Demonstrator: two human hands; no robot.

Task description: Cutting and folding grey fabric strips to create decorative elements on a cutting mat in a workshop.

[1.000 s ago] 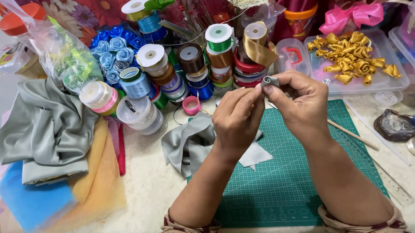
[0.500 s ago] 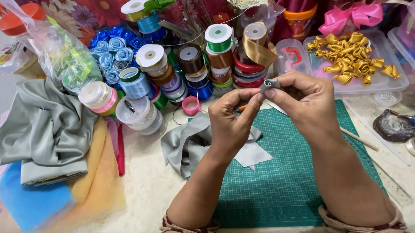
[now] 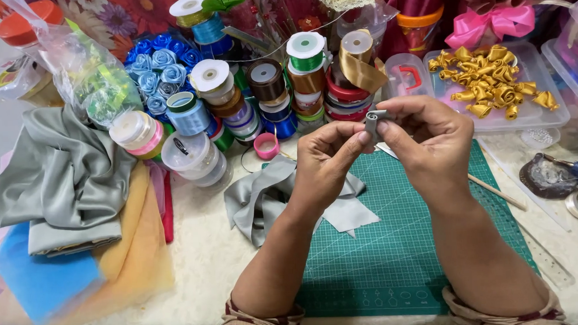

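My left hand (image 3: 325,164) and my right hand (image 3: 426,142) meet above a green cutting mat (image 3: 399,255). Together their fingertips pinch a small rolled piece of grey satin ribbon (image 3: 374,120), held up in the air. Below my left hand lies a loose heap of grey satin ribbon (image 3: 258,200) with a cut grey scrap (image 3: 351,215) on the mat's left edge. A thin wooden stick (image 3: 498,193) lies to the right of my right wrist.
Several ribbon spools (image 3: 266,94) stand at the back. A clear tray of gold ribbon roses (image 3: 496,82) is at back right, blue ribbon roses (image 3: 158,64) at back left. Folded grey fabric (image 3: 59,181) on orange and blue sheets lies left. A glue gun (image 3: 576,174) rests far right.
Both hands stay together on the grey ribbon roll; the fingers have shifted slightly, turning the roll. Nothing else has moved.
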